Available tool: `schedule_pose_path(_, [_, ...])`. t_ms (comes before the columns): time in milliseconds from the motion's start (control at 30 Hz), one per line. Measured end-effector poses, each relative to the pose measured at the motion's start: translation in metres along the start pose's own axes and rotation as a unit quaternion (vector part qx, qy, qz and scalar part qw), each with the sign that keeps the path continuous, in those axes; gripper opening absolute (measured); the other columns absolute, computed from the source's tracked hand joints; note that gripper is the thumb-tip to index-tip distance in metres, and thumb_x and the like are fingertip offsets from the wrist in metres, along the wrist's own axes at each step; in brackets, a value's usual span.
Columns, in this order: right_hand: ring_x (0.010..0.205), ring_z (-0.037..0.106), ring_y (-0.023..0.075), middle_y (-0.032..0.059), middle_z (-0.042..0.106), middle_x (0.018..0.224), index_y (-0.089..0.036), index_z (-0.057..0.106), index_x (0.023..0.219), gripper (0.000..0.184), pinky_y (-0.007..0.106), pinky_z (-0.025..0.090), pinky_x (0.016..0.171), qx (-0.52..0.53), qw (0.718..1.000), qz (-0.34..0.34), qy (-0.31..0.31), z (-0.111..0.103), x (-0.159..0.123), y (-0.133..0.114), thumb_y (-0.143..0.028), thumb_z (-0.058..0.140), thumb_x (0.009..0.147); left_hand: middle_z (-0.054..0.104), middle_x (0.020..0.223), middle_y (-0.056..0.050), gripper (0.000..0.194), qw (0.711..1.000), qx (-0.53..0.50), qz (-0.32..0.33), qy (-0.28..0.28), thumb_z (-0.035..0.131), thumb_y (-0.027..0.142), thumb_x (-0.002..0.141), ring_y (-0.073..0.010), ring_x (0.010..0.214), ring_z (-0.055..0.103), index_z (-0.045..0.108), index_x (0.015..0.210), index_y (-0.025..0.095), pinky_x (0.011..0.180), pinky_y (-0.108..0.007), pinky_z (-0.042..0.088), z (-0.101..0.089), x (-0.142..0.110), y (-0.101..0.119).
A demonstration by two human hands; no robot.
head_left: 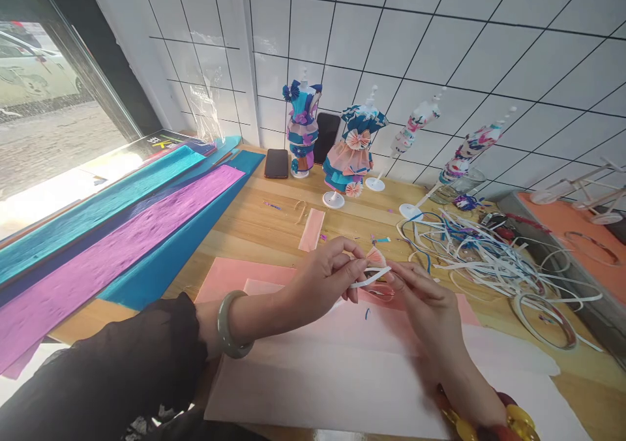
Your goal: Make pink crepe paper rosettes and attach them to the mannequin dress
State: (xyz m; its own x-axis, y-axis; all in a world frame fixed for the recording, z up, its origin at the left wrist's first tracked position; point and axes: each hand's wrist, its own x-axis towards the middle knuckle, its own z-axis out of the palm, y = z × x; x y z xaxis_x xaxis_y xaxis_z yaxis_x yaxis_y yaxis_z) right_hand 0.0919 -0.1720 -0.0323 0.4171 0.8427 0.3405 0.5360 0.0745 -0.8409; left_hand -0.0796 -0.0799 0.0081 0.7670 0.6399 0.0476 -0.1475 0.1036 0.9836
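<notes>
Over the paper sheets, both my hands are close together with fingers pinched. My left hand point(335, 271) holds a small pleated pink paper fan point(375, 256) near its fingertips. A narrow white strip point(370, 278) runs across just below the fan. The fingertips of my right hand point(425, 291) close on the strip's right end, beside the fan. A thin looped item point(381, 291) lies under my hands, partly hidden. Below are pink paper point(264, 272) and paler sheets point(313, 389), with a small blue scrap point(368, 314) on top.
Decorated mini dress forms point(349, 154) stand along the tiled wall, near a phone point(276, 164). Tangled paper strips point(484, 252) and a tape roll point(545, 321) lie right. Long purple paper point(147, 232) and teal paper point(112, 199) lie left. A folded pink piece point(312, 229) sits beyond my hands.
</notes>
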Motion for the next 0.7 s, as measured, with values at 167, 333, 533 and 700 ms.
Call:
schedule_pose_path(167, [0.076, 0.06, 0.0161, 0.0033, 0.066, 0.087, -0.027, 0.07, 0.098, 0.025, 0.029, 0.05, 0.061, 0.05, 0.997, 0.062, 0.019, 0.0, 0.001, -0.002, -0.029, 0.066, 0.073, 0.055, 0.065, 0.003, 0.024, 1.0, 0.023, 0.004, 0.007, 0.046, 0.042, 0.083, -0.0056, 0.045, 0.049, 0.045, 0.086, 0.019, 0.048, -0.02, 0.04, -0.001, 0.002, -0.015])
schedule_pose_path(333, [0.073, 0.058, 0.0145, 0.0024, 0.066, 0.086, -0.027, 0.067, 0.105, 0.033, 0.028, 0.05, 0.061, 0.074, 0.989, 0.125, 0.022, 0.001, 0.0, -0.001, -0.032, 0.067, 0.072, 0.054, 0.064, 0.004, 0.024, 0.999, 0.038, 0.001, 0.019, 0.044, 0.043, 0.083, -0.0059, 0.046, 0.049, 0.045, 0.087, 0.019, 0.048, -0.02, 0.041, -0.002, 0.004, -0.024])
schedule_pose_path(533, [0.069, 0.056, 0.0121, -0.0002, 0.063, 0.078, -0.026, 0.063, 0.111, 0.041, 0.027, 0.049, 0.063, 0.089, 0.986, 0.137, 0.014, 0.001, 0.0, -0.001, -0.032, 0.068, 0.071, 0.052, 0.063, 0.005, 0.024, 0.999, 0.023, 0.001, 0.028, 0.045, 0.042, 0.084, -0.0051, 0.045, 0.049, 0.044, 0.088, 0.018, 0.048, -0.019, 0.041, -0.003, 0.007, -0.032])
schedule_pose_path(700, [0.064, 0.058, 0.012, -0.0031, 0.058, 0.07, -0.029, 0.037, 0.134, 0.065, 0.028, 0.051, 0.06, 0.141, 0.983, 0.115, -0.005, 0.003, 0.002, -0.009, -0.029, 0.064, 0.075, 0.053, 0.065, 0.004, 0.024, 0.999, 0.013, 0.008, 0.036, 0.045, 0.041, 0.084, -0.0049, 0.043, 0.05, 0.044, 0.088, 0.018, 0.046, -0.019, 0.042, -0.005, 0.01, -0.038])
